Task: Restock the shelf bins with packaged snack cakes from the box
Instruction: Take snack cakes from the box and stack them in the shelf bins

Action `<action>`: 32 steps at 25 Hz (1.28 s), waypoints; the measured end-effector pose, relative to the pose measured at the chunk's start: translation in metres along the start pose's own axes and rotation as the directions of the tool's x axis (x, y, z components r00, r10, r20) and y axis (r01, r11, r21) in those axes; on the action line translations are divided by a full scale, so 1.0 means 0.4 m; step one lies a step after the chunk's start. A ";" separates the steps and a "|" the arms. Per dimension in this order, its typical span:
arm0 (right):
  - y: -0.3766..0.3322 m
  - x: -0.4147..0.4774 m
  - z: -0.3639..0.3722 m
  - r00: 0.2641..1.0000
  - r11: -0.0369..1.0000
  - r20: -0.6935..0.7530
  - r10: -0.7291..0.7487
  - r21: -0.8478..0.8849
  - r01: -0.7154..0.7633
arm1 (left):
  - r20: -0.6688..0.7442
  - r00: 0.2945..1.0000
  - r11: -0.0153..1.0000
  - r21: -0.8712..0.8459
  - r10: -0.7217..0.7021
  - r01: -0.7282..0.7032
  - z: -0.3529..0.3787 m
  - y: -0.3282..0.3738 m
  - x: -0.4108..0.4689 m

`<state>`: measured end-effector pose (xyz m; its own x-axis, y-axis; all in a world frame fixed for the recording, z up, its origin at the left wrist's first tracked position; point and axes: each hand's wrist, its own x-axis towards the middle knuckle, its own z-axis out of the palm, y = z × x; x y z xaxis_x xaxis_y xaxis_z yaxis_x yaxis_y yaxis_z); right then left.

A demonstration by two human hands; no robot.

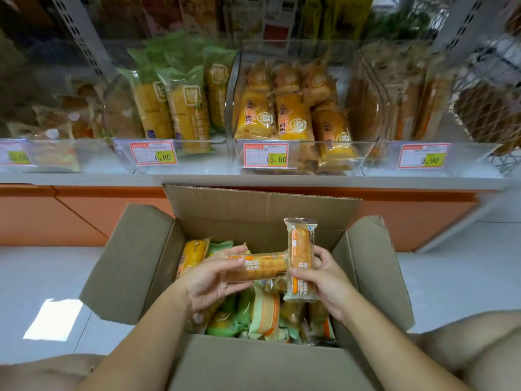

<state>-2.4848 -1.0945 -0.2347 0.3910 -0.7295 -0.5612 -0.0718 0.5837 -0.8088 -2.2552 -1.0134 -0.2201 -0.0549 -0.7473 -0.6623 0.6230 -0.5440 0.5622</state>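
A white shelf (180,178) carries four clear bins (358,158) in a row along its front edge, touching side by side, each with a price tag (153,152) on its front. Below, the pale tiled floor (42,277) carries an open cardboard box (253,365), close before the shelf's orange base (84,210).

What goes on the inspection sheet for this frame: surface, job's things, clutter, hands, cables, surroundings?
Surface: pale glossy floor, bearing the open brown cardboard box.
Job's things: box holds mixed green, yellow and orange wrapped cakes; clear plastic shelf bins partly stocked.
Clutter: nothing seen.
Hands: left hand grips a level orange-striped waffle packet; right hand grips an upright orange-striped waffle packet.
Cables: nothing seen.
Surroundings: orange shelf base, red-edged price tags, wire basket at right.
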 end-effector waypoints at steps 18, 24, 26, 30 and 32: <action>-0.576 -0.197 -0.213 0.711 0.718 -0.216 -0.669 -0.439 0.541 | 0.085 0.899 0.807 0.410 0.429 -0.424 0.299 0.115 -0.026; -0.748 -0.081 -0.336 0.725 0.553 -0.265 -0.635 -0.812 0.187 | 0.171 0.781 0.536 0.638 0.601 -0.552 0.503 0.226 -0.053; -0.733 -0.014 -0.338 0.826 0.467 -0.198 -0.528 -0.880 0.088 | 0.172 0.751 0.492 0.659 0.637 -0.568 0.547 0.247 -0.045; -0.757 0.047 -0.368 0.914 0.493 -0.136 -0.381 -0.867 0.076 | 0.174 0.725 0.434 0.699 0.666 -0.568 0.598 0.264 -0.018; -0.768 0.064 -0.387 0.929 0.512 -0.135 -0.345 -0.856 0.066 | 0.180 0.722 0.422 0.707 0.668 -0.567 0.615 0.263 -0.007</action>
<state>-2.5947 -1.3475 -0.0276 0.2645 -0.9270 -0.2657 -0.7968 -0.0549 -0.6017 -2.3815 -1.1625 -0.0372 0.2359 -0.9717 -0.0137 -0.2575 -0.0761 0.9633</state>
